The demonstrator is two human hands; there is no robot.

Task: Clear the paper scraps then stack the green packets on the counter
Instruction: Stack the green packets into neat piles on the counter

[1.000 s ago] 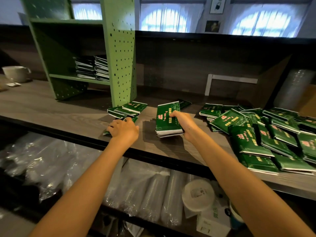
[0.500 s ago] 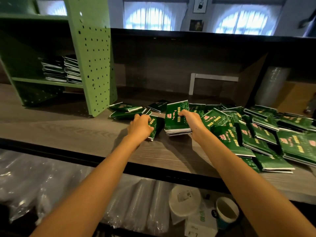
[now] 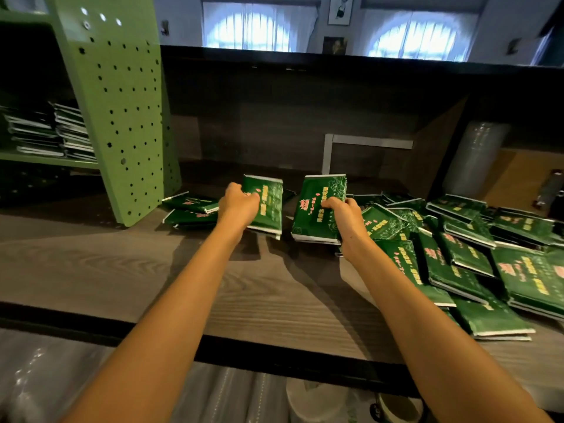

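Note:
My left hand (image 3: 238,206) grips a green packet (image 3: 268,206), lifted and tilted above the wooden counter (image 3: 122,270). My right hand (image 3: 341,215) holds a small stack of green packets (image 3: 314,209) by its right edge, its lower end near the counter. Two more packets (image 3: 190,210) lie left of my left hand, by the foot of the green rack. A loose heap of several green packets (image 3: 457,257) covers the counter on the right. No paper scraps are visible.
A green perforated rack (image 3: 122,117) stands at the left, with stacked packets (image 3: 52,132) on its shelf. A dark back wall with a grey frame (image 3: 366,145) closes the counter. Wrapped plastic cups (image 3: 476,157) stand far right; more fill the shelf below (image 3: 61,377).
My left hand has picked a packet off the counter and raised it. The right hand keeps its stack, now lifted a little. The camera has shifted right and closer.

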